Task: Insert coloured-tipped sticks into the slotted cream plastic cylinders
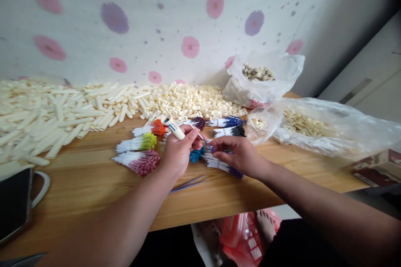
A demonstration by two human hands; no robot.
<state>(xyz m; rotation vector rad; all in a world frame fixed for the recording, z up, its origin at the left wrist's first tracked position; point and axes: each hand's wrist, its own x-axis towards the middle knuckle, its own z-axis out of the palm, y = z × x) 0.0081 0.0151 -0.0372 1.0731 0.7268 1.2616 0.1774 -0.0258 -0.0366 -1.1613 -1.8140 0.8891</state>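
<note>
My left hand (179, 152) is closed around a short cream multicolour pen barrel (177, 131), which tilts up with coloured pieces at its open upper end. A thin pen refill (203, 138), white with a blue end, runs between my two hands. The thumb and fingers of my right hand (241, 155) pinch its blue end. Below and around my hands lie bundles of refills: orange (155, 128), yellow-green (138, 143), pink (140, 162), teal (196, 155), black (230, 131), blue (226, 122) and purple (223, 166). My left hand partly hides some bundles.
Cream pen tubes (72, 119) and short slotted cream parts (191, 99) are heaped along the back. Plastic bags of small parts (258, 73) and cream pieces (307, 123) stand right. Loose refills (189, 184) lie in front; a phone (15, 202) and a box (379, 167) flank the wooden table (94, 200).
</note>
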